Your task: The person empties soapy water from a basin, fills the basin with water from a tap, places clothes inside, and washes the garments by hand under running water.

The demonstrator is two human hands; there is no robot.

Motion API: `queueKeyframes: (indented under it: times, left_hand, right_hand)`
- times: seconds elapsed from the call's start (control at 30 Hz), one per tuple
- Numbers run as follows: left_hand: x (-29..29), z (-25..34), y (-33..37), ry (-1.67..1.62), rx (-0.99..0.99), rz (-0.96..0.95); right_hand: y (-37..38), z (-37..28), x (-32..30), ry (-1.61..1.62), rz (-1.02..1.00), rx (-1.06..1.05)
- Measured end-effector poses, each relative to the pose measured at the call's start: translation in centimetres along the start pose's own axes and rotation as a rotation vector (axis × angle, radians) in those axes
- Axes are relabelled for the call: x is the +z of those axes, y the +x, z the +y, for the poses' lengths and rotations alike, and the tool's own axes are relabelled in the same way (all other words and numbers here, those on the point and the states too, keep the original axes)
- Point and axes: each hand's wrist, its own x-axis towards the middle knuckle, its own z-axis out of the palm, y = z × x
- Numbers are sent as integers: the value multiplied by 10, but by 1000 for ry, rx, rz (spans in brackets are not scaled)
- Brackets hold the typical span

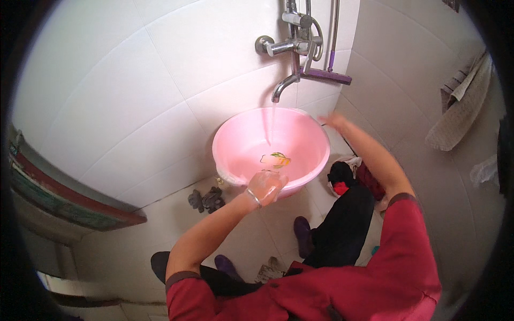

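Note:
Water runs from the curved metal spout (285, 88) into a pink basin (227, 142) with a yellow and green print inside its bottom. My left hand (266, 186), wet and wearing a bracelet, is closed at the near rim of the basin; its fingertips are hidden, but it appears to grip the rim. On the far right side my right hand (334, 121) reaches beside the rim, fingers stretched out, somewhat blurred and holding nothing I can see.
Dark crumpled cloths (206, 200) lie on the tiled floor left of the basin. A purple squeegee (326, 76) stands behind the tap (294, 45). To the right are a container with dark clothes (341, 174) and a hanging towel (460, 104). My legs flank the near floor.

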Motion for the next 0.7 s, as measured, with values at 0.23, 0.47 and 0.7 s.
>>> queueKeyframes:
  times: [0.23, 0.47, 0.7]
  left_hand:
    - [58, -9, -39, 21, -68, -26]
    - [95, -26, -103, -82, -426, -257]
    - [140, -35, -143, -504, -920, -228]
  right_hand:
    - [-32, 67, 97, 678, -312, 321]
    - [-38, 67, 70, 155, 292, -62]
    - [-94, 3, 75, 26, 260, -14]
